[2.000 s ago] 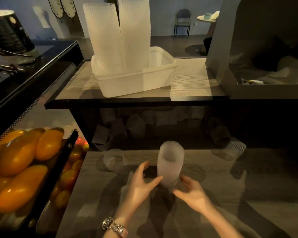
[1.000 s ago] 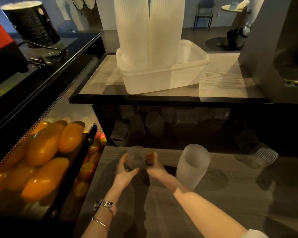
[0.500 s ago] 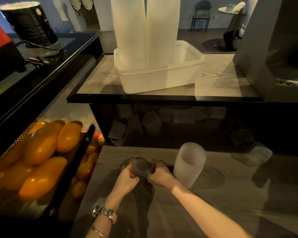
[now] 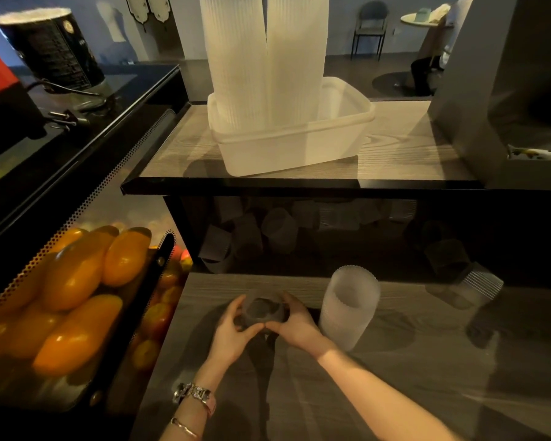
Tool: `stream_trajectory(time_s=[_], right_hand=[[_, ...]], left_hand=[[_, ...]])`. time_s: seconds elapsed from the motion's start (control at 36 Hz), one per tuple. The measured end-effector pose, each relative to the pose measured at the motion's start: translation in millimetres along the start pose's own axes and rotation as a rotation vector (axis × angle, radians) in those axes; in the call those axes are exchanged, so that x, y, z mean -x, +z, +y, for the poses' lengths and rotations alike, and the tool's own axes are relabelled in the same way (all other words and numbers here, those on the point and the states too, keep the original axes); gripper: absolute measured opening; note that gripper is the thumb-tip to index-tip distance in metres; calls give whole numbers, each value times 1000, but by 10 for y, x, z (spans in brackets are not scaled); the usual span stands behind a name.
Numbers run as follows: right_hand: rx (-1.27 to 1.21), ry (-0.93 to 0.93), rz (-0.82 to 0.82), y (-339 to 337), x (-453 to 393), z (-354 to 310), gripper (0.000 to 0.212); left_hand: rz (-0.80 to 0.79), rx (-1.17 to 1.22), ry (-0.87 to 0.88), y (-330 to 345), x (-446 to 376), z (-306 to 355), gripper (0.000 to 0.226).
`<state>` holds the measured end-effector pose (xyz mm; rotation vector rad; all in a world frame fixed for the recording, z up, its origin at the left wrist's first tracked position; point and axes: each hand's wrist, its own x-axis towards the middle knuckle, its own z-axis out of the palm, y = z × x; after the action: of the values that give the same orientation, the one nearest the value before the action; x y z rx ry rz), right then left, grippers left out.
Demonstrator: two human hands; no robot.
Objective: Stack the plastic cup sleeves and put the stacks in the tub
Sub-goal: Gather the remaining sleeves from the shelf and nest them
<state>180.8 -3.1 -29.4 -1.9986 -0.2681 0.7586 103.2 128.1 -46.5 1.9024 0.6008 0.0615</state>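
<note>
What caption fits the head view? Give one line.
Both hands, left hand and right hand, grip one cup sleeve beside a standing stack.

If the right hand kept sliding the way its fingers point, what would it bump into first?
The right hand points left; its fingers already wrap the cup sleeve, and the left hand holds the sleeve's far side, thumbs nearly meeting.

A single ribbed, translucent cup sleeve [image 4: 263, 310] is cupped between both hands, low over the worktop [image 4: 395, 361]. Just to its right a short stack of sleeves [image 4: 347, 310] stands upright on the worktop, mouth open upward. Farther right of that stack a lone sleeve [image 4: 481, 284] lies tipped on its side. Above and behind the stack, on the shelf [image 4: 395, 148], the white tub [image 4: 299, 144] holds two tall stacks [image 4: 264, 58] side by side at its left end.
</note>
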Motion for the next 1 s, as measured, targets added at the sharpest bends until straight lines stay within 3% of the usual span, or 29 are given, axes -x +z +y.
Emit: stream_trajectory(time_s=[0.25,0.58,0.78,1.0], right_hand=[[-55,-255,-38,-91,87,-418,69],[-108,-472,9,-697,659,-855,70],[-67,-526,161,-1280,1057,-711,67],[-53,-481,316,-1584,1211,-313,67]], left_hand=[[83,142,116,-440,173,298,71],[96,50,400,-469,401,1126,62],[-12,-43,539,-42,500,1549,62],[-159,-75,550,441,522,1647,63]])
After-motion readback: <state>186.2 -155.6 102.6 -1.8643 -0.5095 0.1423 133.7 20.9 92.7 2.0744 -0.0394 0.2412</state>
